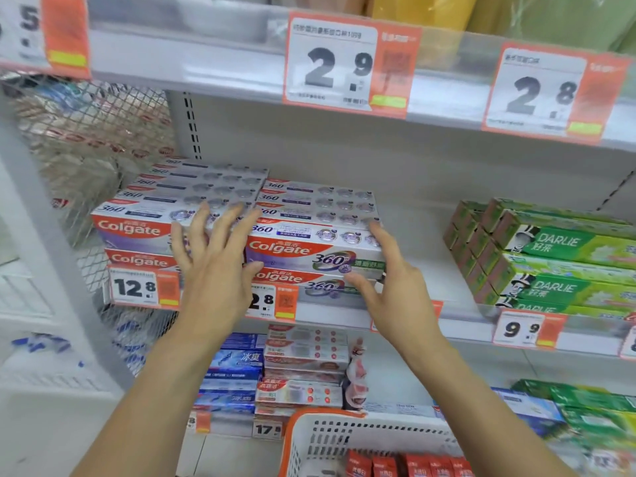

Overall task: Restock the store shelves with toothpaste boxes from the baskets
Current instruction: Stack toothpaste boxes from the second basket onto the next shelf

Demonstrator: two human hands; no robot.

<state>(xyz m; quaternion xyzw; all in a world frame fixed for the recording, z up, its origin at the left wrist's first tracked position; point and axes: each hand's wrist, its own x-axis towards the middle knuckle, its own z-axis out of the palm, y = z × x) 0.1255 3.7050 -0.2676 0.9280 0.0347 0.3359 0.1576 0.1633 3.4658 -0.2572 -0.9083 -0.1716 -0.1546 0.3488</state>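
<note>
Two stacks of white and red Colgate 360 toothpaste boxes stand on the middle shelf (430, 235): a left stack (137, 215) and a right stack (309, 235). My left hand (213, 256) is spread with straight fingers over the gap between the stacks, at the left end of the right stack. My right hand (389, 284) has straight fingers at that stack's right end, index finger on the top box's corner, thumb at the lower box. A white basket with an orange rim (309, 438) at the bottom holds several red toothpaste boxes (406, 466).
Green Darlie boxes (550, 259) fill the right of the same shelf, with bare shelf between them and the Colgate stacks. Price tags (330, 63) hang on the shelf edge above. A lower shelf carries blue boxes (234, 373) and red-white boxes (306, 356). A wire mesh panel (89, 132) stands left.
</note>
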